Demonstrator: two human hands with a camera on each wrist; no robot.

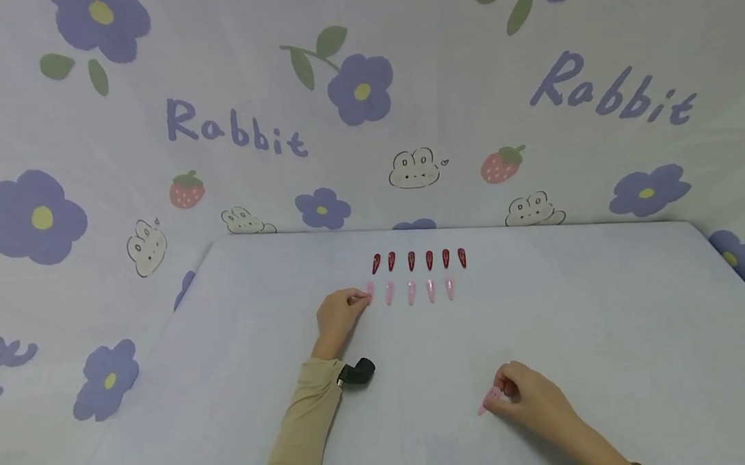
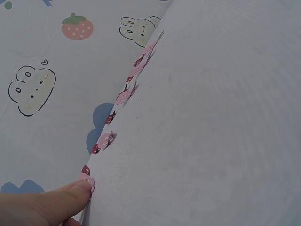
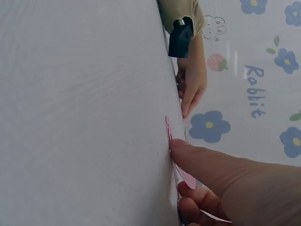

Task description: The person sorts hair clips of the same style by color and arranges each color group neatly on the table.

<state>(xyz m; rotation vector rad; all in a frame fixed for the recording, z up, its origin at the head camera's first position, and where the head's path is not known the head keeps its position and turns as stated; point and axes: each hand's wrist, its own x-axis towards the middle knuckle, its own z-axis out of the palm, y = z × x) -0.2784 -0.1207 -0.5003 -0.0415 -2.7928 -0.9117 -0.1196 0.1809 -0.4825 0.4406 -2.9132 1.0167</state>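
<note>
At the left end of a row of pink snap hair clips, my left hand pinches a pink hair clip against the table. The left wrist view shows my thumb over that clip, hiding much of it. Nearer the front right, my right hand holds another pink hair clip between thumb and fingers, its narrow end pointing down-left. In the right wrist view, this clip is partly covered by the thumb. Behind the pink row lie several dark red hair clips, side by side.
Both rows lie toward the far edge of a white table. A patterned cloth with flowers, strawberries and rabbits hangs behind it and at the sides. A black device is strapped at the left wrist, over a beige sleeve.
</note>
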